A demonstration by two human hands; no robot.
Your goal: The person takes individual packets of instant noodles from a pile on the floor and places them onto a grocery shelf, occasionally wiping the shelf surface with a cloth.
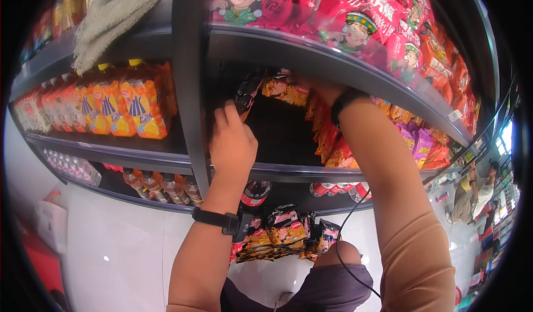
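Has left hand [234,140] raised at left end of a dark shelf [280,140], fingers bent against lower end of a black snack packet [248,94]. Tilts that packet near the dark upright post [191,90]. Cannot tell if left hand pinches it or only props it. Puts right hand [322,90] farther right, mostly hidden under the upper shelf lip [277,44]; cannot tell if wide, narrow or holding anything. Wears black band [214,218] on left wrist, dark band [343,102] on right.

Shows orange-and-black packets [286,92] at the back, between the hands. Shows red-and-orange packets [330,145] lined up on the right side, left of right forearm; purple packets [423,142] beyond it. Shows pink bags [361,12] on upper shelf.

Shows, left of post, orange bottles [144,109] with yellow caps; beige cloth [116,20] hanging over shelf edge above. Shows, lower down, brown-drink bottles [166,187] and dark bottle [255,193] with red label.

Has heap of black-and-orange packets [286,232] on white floor [127,256], next to bent knee [345,253]. Trails thin black cable [340,234] left of right forearm. Shows people [469,195] far right, small, blurred.
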